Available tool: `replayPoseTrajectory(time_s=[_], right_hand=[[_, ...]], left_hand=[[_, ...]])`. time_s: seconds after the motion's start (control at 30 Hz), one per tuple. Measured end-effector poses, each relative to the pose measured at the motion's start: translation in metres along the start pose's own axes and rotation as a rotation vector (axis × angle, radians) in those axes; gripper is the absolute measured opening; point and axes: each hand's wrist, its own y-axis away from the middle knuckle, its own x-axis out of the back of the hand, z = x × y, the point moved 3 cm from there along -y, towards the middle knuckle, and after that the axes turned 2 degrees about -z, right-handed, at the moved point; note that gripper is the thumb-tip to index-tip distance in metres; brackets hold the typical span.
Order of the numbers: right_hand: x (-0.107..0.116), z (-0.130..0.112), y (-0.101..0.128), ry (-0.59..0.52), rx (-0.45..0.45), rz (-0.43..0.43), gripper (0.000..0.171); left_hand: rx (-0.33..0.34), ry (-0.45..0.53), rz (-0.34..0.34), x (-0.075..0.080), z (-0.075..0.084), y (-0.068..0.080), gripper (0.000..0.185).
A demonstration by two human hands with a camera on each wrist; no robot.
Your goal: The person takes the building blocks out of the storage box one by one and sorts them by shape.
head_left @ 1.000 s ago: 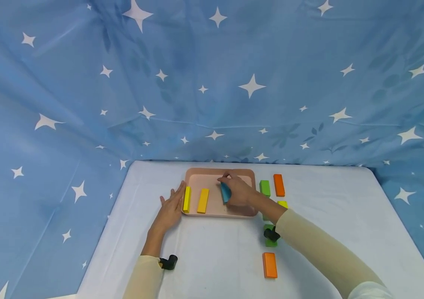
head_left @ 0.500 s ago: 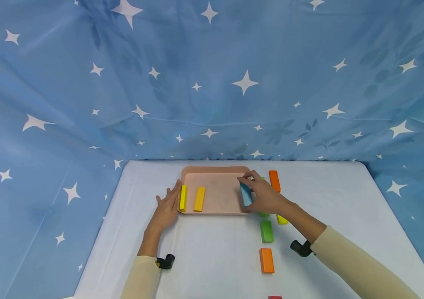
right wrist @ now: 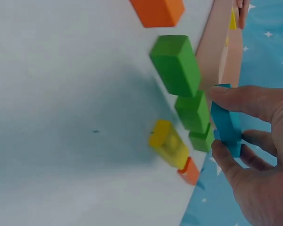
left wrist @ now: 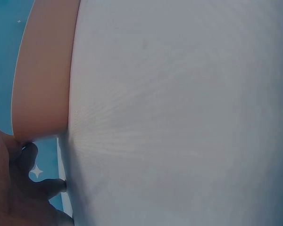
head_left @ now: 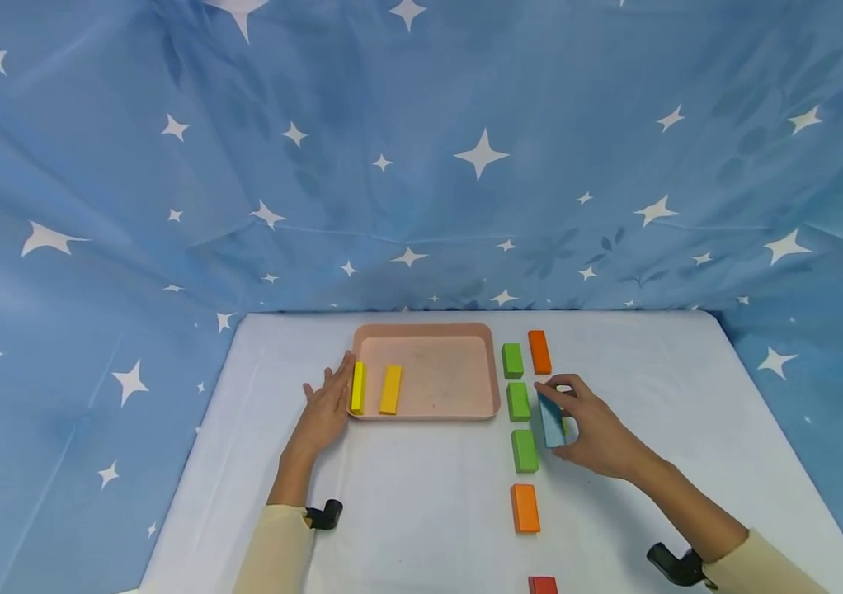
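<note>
Right hand (head_left: 591, 431): clasps a blue block (head_left: 551, 419) between thumb and fingers, holding it on edge just above the counter (head_left: 429, 511); the right wrist view shows the thumb under one long side and the fingers over the other.
Blue block: at 3 o'clock from the pink tray (head_left: 426, 411), outside it, just right of the column of green blocks and apart from them.
Left hand (head_left: 325, 410): flat and relaxed on the counter, fingers straight, lying along the tray's 9 o'clock edge and touching it; it grips nothing.
Pink tray: sits toward the 12 o'clock end of the counter; inside, near its left wall, lie a yellow block (head_left: 357, 388) and, just right of it, an amber block (head_left: 390, 388), both pointing toward 12 o'clock.
Green blocks: three in a line running from 12 to 6 o'clock just right of the tray, the far one (head_left: 512, 360), the middle one (head_left: 517, 401) and the near one (head_left: 524, 450).
Orange blocks: one (head_left: 539, 351) beside the far green block at its 3 o'clock; another (head_left: 525, 507) at 6 o'clock from the near green block.
Red block (head_left: 543, 585): at the bottom edge of the head view, only partly in frame.
Small yellow block (right wrist: 169, 143): seen in the right wrist view under the hand, blurred.
Backdrop (head_left: 421, 157): blue cloth with white stars, rising behind the counter.
</note>
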Motion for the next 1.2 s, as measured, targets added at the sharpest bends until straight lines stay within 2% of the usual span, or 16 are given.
replayPoseTrajectory(time_s=[0.27,0.57,0.9,1.2], right_hand=[[-0.013,0.008,0.027,-0.02,-0.075,-0.048,0.094],[-0.036,0.018,0.054,-0.041,-0.086,-0.119,0.094],[-0.053,0.03,0.064,-0.033,-0.143,-0.161,0.091],[-0.055,0.032,0.066,-0.003,-0.119,-0.155,0.093]], left_hand=[[-0.001,0.002,0.004,0.005,-0.002,0.001,0.055],[-0.022,0.017,0.011,0.002,-0.002,0.0,0.056],[-0.017,0.021,0.0,0.0,-0.001,0.0,0.055],[-0.033,0.025,0.014,0.0,-0.001,0.0,0.055]])
